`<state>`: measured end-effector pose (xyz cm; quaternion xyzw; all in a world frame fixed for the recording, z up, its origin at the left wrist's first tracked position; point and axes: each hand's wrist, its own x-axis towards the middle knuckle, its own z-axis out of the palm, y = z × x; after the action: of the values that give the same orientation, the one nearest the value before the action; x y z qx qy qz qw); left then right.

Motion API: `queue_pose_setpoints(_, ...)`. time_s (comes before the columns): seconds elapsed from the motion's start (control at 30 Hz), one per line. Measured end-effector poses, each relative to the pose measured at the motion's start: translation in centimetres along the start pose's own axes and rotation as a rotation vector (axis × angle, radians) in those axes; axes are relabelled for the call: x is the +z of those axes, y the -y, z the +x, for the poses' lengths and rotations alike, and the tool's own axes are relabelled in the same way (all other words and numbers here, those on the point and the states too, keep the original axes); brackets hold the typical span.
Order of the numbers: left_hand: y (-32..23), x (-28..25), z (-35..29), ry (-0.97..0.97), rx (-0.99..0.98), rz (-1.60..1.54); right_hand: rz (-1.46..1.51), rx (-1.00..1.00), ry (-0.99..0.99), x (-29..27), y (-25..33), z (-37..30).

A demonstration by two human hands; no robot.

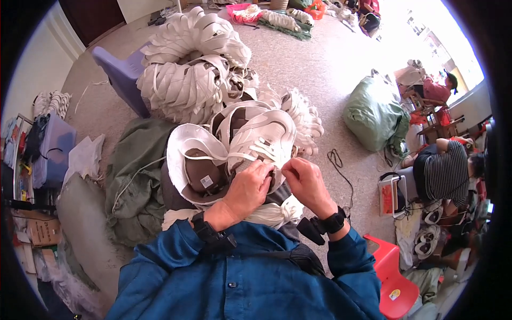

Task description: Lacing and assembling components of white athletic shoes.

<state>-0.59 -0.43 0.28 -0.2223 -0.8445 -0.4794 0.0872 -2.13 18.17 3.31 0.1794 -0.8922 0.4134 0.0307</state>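
Note:
A white shoe upper [266,130] lies across my lap, its laces [260,151] partly threaded through the eyelets. My left hand [246,186] is closed at the upper's near edge, gripping it by the lacing. Just to the right, my right hand [309,180] is pinched beside the same edge, apparently on a lace end; the fingertips hide most of it. Left of this upper is another white upper [184,146] with a brown lining and a small white label. A bundle of white laces [285,212] lies under my wrists.
Big stacks of nested white uppers [184,88] rise ahead, against a purple chair [125,74]. A green cloth sack [140,176] is at left, a pale green bag [373,114] at right. A red stool [394,280] stands near right. Other people sit farther right, one in a striped shirt [445,173].

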Motion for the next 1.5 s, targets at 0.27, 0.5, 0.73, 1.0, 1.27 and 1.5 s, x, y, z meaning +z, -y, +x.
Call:
queue_pose_setpoints(0.27, 0.1, 0.4, -0.2, -0.045, 0.040, 0.028, -0.467, -0.129, 0.100, 0.8, 1.5, 0.4)
queue_pose_setpoints(0.5, 0.0, 0.3, 0.0, -0.083, 0.018, -0.016, 0.148, 0.244, -0.101, 1.8, -1.1, -1.1)
queue_pose_setpoints(0.73, 0.3, 0.4, 0.0, -0.057, 0.003, -0.046, 0.013, -0.017, -0.168, 3.0, 0.2, -1.8)
queue_pose_setpoints(1.0, 0.5, 0.5, 0.9, 0.037, 0.033, 0.167, -0.055, 0.060, -0.119, 3.4, 0.1, -2.0)
queue_pose_setpoints(1.27, 0.2, -1.5, 0.7, 0.112, 0.179, 0.360, -0.012, 0.074, -0.146, 3.2, 0.4, -1.7)
queue_pose_setpoints(1.5, 0.7, 0.9, 1.1, -0.050, 0.186, 0.402, 0.019, 0.061, -0.200, 3.6, 0.1, -1.9)
